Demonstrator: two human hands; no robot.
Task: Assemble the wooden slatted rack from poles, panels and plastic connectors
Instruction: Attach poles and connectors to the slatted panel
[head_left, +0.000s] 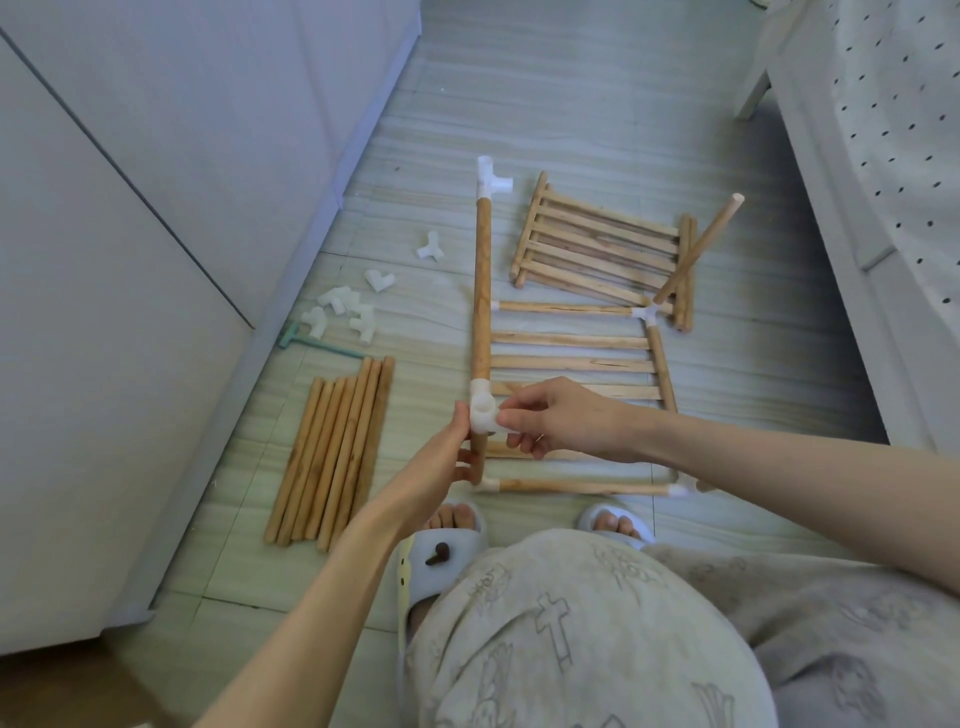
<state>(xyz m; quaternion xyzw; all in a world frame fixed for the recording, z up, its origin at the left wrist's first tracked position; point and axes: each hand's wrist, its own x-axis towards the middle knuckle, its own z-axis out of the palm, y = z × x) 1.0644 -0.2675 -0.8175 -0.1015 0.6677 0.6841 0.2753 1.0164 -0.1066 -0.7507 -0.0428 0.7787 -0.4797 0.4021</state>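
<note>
Upright pole (482, 291) at near-left corner of frame, over slatted panel (571, 364) | left hand (441, 457) grips pole below connector (483, 413) | right hand (550, 418) pinches connector | light, stiff wood; plastic slick, friction-fit: hold close to joint.

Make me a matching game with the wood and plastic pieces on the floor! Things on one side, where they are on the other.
Things:
1. bundle of loose poles
2. pile of white connectors
3. spare slatted panel
4. middle connector

Places:
A. leaning-pole side, far from the feet
B. in the grip of the right hand
C. flat on the floor, left of the frame
D. near the green tool, by the cabinet

Pairs: 1-C, 2-D, 3-A, 4-B
</note>
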